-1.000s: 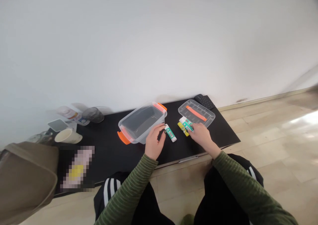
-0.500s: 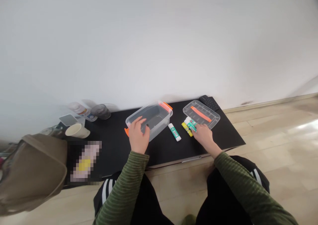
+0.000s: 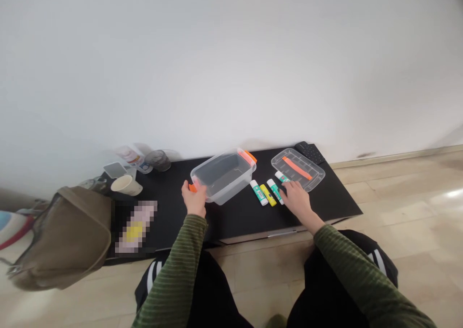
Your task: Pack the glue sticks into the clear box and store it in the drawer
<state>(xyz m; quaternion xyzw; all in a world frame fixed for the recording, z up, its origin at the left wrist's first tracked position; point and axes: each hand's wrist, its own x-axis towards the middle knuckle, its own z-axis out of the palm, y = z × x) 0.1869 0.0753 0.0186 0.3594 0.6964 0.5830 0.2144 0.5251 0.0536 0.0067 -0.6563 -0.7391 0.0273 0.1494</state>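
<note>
My left hand (image 3: 195,200) is closed around the near left end of a clear plastic box (image 3: 227,189), at its orange latch. The box stands open, and nothing shows inside it. My right hand (image 3: 296,200) has its fingers on a white and green glue stick (image 3: 281,176), partly hiding it. Just left of those fingers lies another green glue stick (image 3: 274,189), its lower end close to the thumb. Beside it are a yellow stick (image 3: 267,195) and a further green glue stick (image 3: 259,193), side by side on the black table.
The box's clear lid (image 3: 298,169) with an orange strip lies behind my right hand. A dark dotted object (image 3: 311,152) sits at the back corner. To the left are a paper cup (image 3: 126,185), a glass (image 3: 158,160), a spray bottle (image 3: 133,159) and a brown bag (image 3: 77,241).
My left hand has moved from above the box down to its left latch end. The sticks near my right hand now lie more spread out, with the yellow one nearer the left green one.
</note>
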